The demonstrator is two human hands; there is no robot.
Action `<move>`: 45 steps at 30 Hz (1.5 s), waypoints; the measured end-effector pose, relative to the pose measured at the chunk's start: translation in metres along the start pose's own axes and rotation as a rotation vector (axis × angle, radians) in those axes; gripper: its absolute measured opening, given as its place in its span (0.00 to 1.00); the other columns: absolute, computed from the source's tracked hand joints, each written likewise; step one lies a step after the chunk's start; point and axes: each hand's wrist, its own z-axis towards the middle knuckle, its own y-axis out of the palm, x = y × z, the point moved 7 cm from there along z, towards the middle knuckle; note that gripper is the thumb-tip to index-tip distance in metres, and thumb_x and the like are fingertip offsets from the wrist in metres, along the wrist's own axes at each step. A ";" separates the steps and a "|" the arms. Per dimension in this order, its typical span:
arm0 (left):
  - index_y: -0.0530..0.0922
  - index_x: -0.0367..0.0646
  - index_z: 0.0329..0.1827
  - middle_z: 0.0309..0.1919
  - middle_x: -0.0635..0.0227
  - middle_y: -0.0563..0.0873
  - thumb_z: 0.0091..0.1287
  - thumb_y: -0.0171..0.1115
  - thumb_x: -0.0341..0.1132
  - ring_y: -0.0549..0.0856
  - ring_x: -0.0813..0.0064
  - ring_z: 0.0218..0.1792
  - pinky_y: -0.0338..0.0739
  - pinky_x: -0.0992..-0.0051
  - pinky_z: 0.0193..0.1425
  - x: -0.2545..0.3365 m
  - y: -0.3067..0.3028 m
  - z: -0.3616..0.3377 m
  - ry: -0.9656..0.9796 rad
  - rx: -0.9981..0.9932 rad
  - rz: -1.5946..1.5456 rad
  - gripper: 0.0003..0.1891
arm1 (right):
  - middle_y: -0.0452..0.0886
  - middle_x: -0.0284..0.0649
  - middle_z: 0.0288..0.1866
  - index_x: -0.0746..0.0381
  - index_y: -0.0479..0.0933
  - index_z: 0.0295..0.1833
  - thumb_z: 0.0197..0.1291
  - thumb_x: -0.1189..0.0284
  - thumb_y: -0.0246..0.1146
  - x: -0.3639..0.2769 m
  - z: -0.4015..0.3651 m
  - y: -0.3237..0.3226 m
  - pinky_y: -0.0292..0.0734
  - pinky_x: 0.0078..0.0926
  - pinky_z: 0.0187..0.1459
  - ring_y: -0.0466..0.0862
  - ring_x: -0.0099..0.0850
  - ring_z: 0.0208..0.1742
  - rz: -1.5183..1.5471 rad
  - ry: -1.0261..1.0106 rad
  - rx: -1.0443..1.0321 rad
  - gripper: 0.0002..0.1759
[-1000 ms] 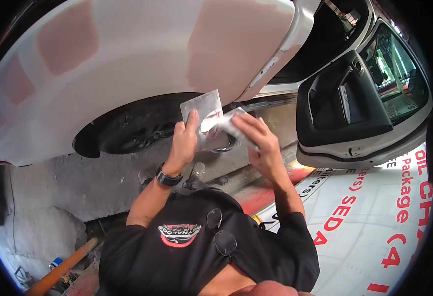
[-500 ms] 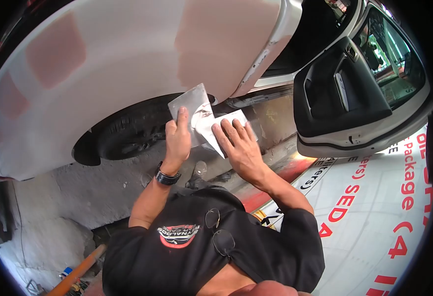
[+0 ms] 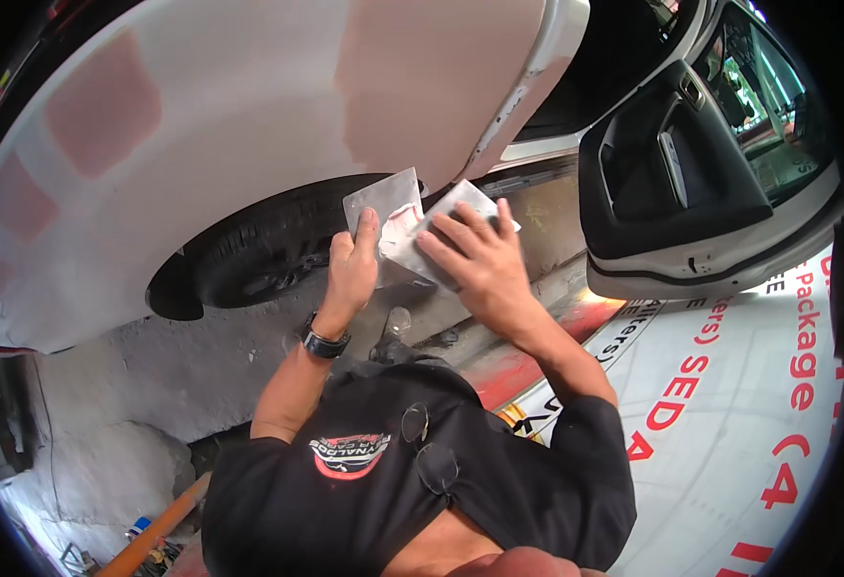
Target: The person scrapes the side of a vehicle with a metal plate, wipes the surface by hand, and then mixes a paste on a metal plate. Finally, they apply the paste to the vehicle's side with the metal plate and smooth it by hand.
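My left hand (image 3: 352,274), with a black watch on its wrist, grips a flat grey plate (image 3: 376,197), thumb on top. A smear of pale pinkish putty (image 3: 400,231) lies on the plate's right side. In my right hand (image 3: 484,255) is a flat grey putty spreader (image 3: 453,204), fingers spread across its upper face. The spreader's lower left edge meets the putty, overlapping the plate. Both tools are in front of my chest, below the white car body panel (image 3: 258,106).
Pink filler patches (image 3: 104,101) mark the panel. Beneath its arch sits a black tyre (image 3: 258,255). An open car door (image 3: 672,183) stands at right, above a printed banner (image 3: 691,413). An orange pole (image 3: 157,529) is at lower left.
The spreader has turned in my right hand, its face tilting and its top rising. The plate has shifted slightly right, and the putty looks more gathered and pinker.
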 end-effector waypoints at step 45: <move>0.72 0.35 0.67 0.56 0.57 0.84 0.80 0.47 0.52 0.84 0.63 0.56 0.78 0.61 0.64 -0.014 0.014 -0.032 -0.340 -0.184 -0.706 0.28 | 0.77 0.46 0.62 0.63 0.69 0.70 0.71 0.74 0.52 0.057 -0.059 0.094 0.74 0.29 0.60 0.79 0.36 0.59 1.239 0.585 0.343 0.23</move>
